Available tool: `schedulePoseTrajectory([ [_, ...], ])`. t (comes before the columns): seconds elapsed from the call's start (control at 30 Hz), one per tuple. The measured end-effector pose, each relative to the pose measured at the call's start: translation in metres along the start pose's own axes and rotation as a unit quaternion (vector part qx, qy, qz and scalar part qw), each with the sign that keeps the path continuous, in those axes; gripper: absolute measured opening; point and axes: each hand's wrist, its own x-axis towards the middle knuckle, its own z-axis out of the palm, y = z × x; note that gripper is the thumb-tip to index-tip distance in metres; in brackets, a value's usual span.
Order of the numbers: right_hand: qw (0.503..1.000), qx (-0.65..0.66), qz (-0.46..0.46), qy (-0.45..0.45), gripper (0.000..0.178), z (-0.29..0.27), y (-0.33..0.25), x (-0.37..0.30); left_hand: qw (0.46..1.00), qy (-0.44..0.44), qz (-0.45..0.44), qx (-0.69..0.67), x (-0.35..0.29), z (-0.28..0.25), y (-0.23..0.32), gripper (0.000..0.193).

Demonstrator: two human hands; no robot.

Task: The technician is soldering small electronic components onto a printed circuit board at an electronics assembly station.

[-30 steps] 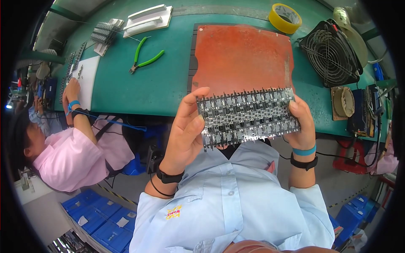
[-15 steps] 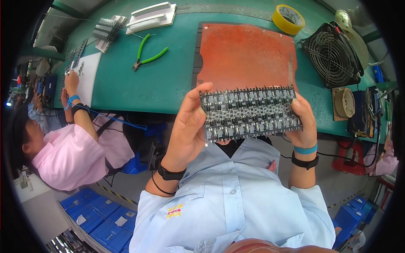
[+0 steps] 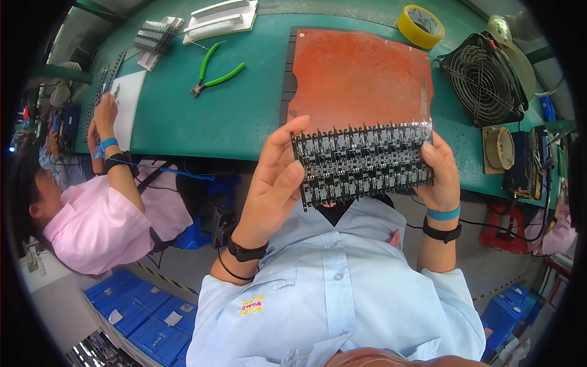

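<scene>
Between my two hands I hold up a dark circuit board panel, crowded with rows of small repeated components and with pins along its long edges. My left hand grips its left end, thumb on the face and fingers behind. At the other end my right hand pinches the edge with the thumb in front; its other fingers are partly hidden behind the panel. The panel is raised in front of my chest, its face tilted up, just on the near side of a reddish-brown board lying on the green bench mat.
Green-handled cutters lie left of the brown board. Yellow tape and a black fan stand to the right. More panels and a white piece with bars sit at the back left. A co-worker works at left.
The panel has tilted slightly in my hands, its right end higher and its face catching the light differently. Both hands keep their hold. The co-worker's hands have shifted a little.
</scene>
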Motion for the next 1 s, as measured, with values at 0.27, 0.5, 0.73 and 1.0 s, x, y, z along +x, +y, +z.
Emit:
schedulePoseTrajectory([
  [0.27,0.998,0.012,-0.032,-0.048,0.031,-0.014,0.009,-0.003,0.994,-0.02,0.054,0.088,-0.006,-0.006,0.0,0.056],
  [0.5,0.997,-0.01,-0.041,-0.062,0.034,-0.013,0.008,-0.005,0.994,0.003,0.072,0.085,-0.005,-0.009,-0.006,0.056],
  [0.73,0.994,0.046,-0.035,-0.094,0.036,-0.008,0.007,-0.005,0.994,0.045,0.081,0.059,-0.003,-0.008,-0.01,0.056],
  [1.0,0.997,-0.002,-0.026,-0.066,0.037,-0.005,0.002,-0.007,0.997,0.029,0.061,0.041,-0.002,-0.015,-0.011,0.058],
])
